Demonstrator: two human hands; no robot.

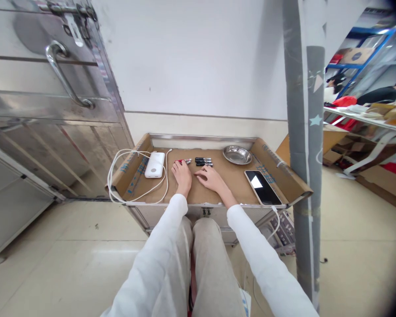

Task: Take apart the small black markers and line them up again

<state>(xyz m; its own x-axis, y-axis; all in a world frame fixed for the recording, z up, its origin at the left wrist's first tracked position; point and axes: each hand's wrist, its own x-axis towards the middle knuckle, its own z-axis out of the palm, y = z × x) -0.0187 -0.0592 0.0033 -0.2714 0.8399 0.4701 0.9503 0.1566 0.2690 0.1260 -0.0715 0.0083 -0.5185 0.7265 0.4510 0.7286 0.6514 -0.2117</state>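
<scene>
Brown cardboard [203, 193] lines the bench [158, 215]; on it, toward the middle, two sets of small rods. Red rods [185, 161] lie at the fingertips of the left hand [182, 175], partly covered by them; their silvery ends show on the right. Left fingers are bent down onto the red, but whether they pinch it or merely rest there cannot be told from this view. Black rods [203, 162] lie just right of the red, a narrow gap between, side by side, long axes running left to right, roughly across the line of both forearms; exact count unclear. Right hand [210, 178] sits just on the near side of the black set, fingers loosely bent and parted, seemingly grasping nothing. Key relation, as judged: black set lies straight ahead of the right hand, which is the nearer of the two; its fingers point leftward, more along the rods than across them. Contact with the black not evident. Surroundings: power bank [155, 165] with looped cable to the left; dish [236, 155] at far right; phone [265, 189] at near right, well apart from the rods.
</scene>
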